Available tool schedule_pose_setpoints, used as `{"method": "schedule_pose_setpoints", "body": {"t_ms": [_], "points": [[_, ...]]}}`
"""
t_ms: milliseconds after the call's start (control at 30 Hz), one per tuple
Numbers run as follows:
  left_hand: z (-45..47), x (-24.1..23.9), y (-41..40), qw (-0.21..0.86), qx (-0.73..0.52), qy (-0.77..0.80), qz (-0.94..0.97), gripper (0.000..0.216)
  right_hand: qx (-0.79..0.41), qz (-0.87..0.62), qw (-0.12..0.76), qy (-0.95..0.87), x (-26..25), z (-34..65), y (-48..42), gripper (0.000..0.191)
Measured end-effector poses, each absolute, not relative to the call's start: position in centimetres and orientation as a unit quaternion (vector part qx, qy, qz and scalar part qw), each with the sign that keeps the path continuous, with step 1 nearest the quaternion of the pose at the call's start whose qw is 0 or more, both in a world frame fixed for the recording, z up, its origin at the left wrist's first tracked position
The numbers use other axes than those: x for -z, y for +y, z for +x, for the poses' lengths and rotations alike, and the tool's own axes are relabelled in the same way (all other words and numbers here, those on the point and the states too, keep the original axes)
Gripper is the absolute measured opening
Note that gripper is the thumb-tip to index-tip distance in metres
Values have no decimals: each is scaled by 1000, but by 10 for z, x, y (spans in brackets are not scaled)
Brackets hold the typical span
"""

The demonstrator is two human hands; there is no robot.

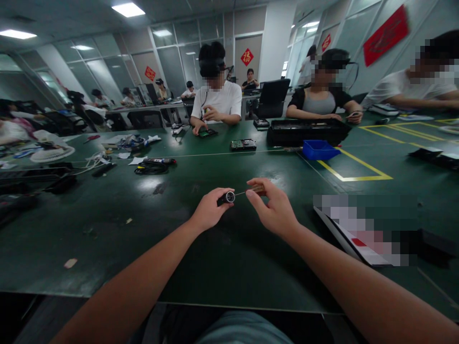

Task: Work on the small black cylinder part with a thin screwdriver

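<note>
My left hand (210, 210) is closed around a small black cylindrical part (226, 197) with a shiny round end facing right. My right hand (274, 208) pinches a thin tool with a light wooden-looking handle (256, 189); its fine metal shaft reaches left to the round end of the part. Both hands hover just above the dark green table (172, 239), close together near its middle.
A flat blurred sheet (362, 229) lies to the right of my hands. Farther back are a blue bin (318, 149), a long black tray (306, 131), a circuit board (243, 144), black cables (154, 166) and yellow tape lines (358, 167). Other people sit across the table.
</note>
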State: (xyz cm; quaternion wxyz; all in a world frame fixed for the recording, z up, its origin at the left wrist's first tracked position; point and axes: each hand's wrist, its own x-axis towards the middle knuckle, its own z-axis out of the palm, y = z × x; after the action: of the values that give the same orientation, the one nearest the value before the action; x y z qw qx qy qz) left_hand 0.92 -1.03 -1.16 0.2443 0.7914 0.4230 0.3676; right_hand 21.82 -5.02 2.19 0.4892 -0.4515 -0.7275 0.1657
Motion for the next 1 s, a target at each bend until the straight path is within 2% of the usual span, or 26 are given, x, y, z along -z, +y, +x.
{"method": "schedule_pose_setpoints", "body": {"t_ms": [167, 333, 533, 767, 1000], "points": [[9, 11, -12, 241, -361, 422, 796, 39, -166, -509, 463, -706, -28, 216, -52, 34], [9, 9, -12, 246, -361, 429, 790, 37, -177, -482, 451, -730, -28, 216, -53, 23], [10, 9, -12, 252, -361, 429, 789, 37, -168, -473, 444, -742, -28, 216, -55, 27], [10, 7, -12, 236, -365, 441, 786, 37, -239, -479, 534, -654, -23, 213, -51, 19], [8, 3, -11, 219, -374, 405, 805, 38, -381, -445, 621, -521, -5, 216, -30, 31]]}}
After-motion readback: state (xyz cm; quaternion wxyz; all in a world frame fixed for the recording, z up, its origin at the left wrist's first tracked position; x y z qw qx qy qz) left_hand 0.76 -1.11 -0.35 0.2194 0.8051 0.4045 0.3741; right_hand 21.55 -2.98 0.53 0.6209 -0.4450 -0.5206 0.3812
